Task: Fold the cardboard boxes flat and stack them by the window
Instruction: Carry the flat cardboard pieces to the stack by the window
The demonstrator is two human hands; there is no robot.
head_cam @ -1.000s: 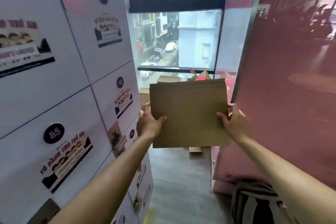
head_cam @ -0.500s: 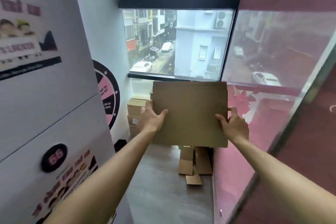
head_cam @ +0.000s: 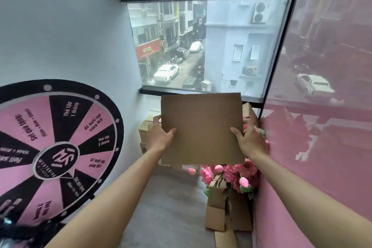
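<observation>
A flattened brown cardboard box [head_cam: 202,129] hangs upright in front of me, just below the window [head_cam: 203,46]. My left hand [head_cam: 160,135] grips its left edge, thumb on the near face. My right hand [head_cam: 249,139] grips its right edge the same way. Behind the sheet, under the window sill, a stack of closed cardboard boxes [head_cam: 146,131] stands on the floor, partly hidden. More flattened cardboard [head_cam: 227,215] lies on the floor at the lower right.
A black and pink prize wheel [head_cam: 54,153] leans on the white wall at left. Pink artificial flowers [head_cam: 231,177] stand over the floor cardboard. A pink glossy wall [head_cam: 322,147] runs along the right. Grey floor [head_cam: 167,207] lies between them.
I have walked closer to the window with the flat box in both hands. The lockers on the left have passed out of view and the prize wheel and flowers have come in.
</observation>
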